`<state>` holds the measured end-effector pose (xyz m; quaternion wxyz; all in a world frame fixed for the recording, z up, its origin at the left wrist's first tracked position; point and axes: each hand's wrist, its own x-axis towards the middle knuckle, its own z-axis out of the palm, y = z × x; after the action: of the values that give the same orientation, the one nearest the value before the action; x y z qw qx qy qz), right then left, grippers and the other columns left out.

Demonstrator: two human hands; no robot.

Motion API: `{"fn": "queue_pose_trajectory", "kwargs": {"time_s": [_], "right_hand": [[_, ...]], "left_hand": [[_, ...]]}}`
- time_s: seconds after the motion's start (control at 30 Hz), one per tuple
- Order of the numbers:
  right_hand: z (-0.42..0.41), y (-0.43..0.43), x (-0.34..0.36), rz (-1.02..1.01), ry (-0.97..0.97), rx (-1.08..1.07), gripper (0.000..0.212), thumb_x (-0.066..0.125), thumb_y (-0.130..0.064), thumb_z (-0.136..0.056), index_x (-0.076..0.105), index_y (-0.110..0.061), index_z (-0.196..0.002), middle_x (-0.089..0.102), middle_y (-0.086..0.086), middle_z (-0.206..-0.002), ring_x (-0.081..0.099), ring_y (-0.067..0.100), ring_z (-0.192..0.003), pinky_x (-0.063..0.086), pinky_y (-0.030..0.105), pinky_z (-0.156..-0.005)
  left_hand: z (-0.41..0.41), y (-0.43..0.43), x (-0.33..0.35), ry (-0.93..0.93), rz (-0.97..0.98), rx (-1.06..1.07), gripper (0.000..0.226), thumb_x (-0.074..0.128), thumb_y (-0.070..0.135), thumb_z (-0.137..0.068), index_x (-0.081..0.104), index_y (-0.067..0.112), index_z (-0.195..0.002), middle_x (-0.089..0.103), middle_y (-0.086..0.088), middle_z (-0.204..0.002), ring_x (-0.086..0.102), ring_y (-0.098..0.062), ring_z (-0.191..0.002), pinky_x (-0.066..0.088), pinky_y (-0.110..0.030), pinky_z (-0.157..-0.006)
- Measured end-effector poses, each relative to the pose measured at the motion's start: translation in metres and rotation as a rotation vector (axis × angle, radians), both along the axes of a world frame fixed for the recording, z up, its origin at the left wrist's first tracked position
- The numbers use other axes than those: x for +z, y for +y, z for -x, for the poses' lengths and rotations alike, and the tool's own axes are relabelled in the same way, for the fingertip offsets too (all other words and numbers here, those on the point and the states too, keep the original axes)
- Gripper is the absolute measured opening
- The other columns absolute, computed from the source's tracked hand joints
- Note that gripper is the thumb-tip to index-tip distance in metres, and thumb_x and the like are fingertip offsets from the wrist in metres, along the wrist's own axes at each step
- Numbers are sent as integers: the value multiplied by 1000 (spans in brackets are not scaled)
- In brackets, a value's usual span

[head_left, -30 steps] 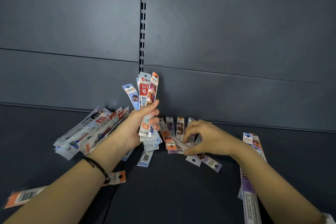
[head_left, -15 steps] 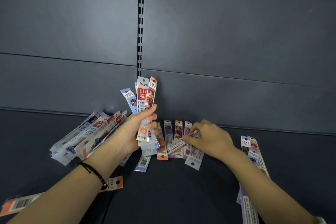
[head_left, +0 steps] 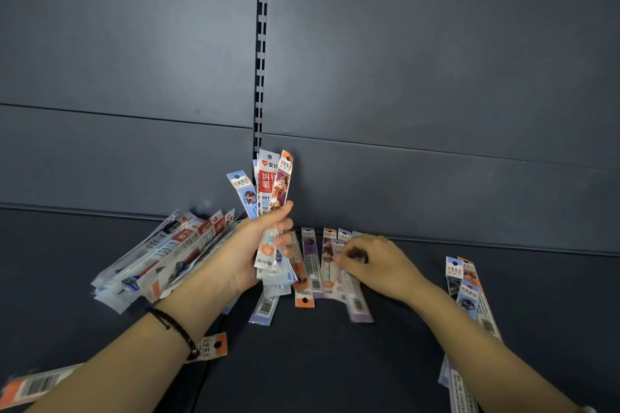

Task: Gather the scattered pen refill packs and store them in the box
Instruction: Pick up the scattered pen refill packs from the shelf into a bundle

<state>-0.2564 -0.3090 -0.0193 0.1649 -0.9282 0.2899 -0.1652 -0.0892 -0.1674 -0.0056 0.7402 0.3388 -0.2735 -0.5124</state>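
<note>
Refill packs on a dark shelf (head_left: 335, 362).
The left hand (head_left: 255, 251) gripped an upright bundle (head_left: 273, 184), tops pointing up the back panel (head_left: 436, 77); the right hand (head_left: 375, 265) pinched a pack in the flat row (head_left: 312, 265) lying front-to-back. More loose packs (head_left: 161, 265) flanked both arms.

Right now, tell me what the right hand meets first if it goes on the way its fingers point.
Pointing left, the right hand first meets the refill packs on the shelf; its fingertips seem to touch them. Beyond them, likely the bundle in the left hand.

Back panel (head_left: 436, 194) blocks behind packs (head_left: 313, 265); shelf (head_left: 318, 362) bare in front.
</note>
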Motion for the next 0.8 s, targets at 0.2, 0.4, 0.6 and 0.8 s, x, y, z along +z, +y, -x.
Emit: {"fn": "queue_pose_trajectory", "kwargs": {"time_s": [0.2,0.4,0.6,0.8], "right_hand": [[1,5,2,-6,56,-93,54,67,-57,-77,54,-27,-120,48,-6,-126,41,15,-123,41,38,-101],[7,0,3,34,335,-298,91,45,-82,-73,38,-22,-142,34,6,-146,26,30,-136,26,45,-109],[8,0,7,-36,330,-223,75,51,-75,-77,38,-38,-141,32,2,-146,23,28,-137,21,46,-109],[13,-1,14,-150,307,-112,64,60,-68,-77,41,-51,-135,33,0,-146,20,26,-138,18,46,-109]], "left_hand": [[1,0,0,1,4,-10,45,78,25,-65,48,19,-97,43,5,-57,39,-5,-39,38,-18,-41],[4,0,1,-9,-8,7,28,67,22,-76,47,19,-96,42,5,-57,38,-5,-38,37,-18,-41],[3,0,-1,-4,-7,-1,26,67,22,-78,48,19,-96,42,4,-58,39,-5,-39,38,-18,-42],[4,0,0,-10,-14,11,30,67,23,-76,47,20,-98,42,4,-58,39,-5,-38,37,-18,-42]]}}
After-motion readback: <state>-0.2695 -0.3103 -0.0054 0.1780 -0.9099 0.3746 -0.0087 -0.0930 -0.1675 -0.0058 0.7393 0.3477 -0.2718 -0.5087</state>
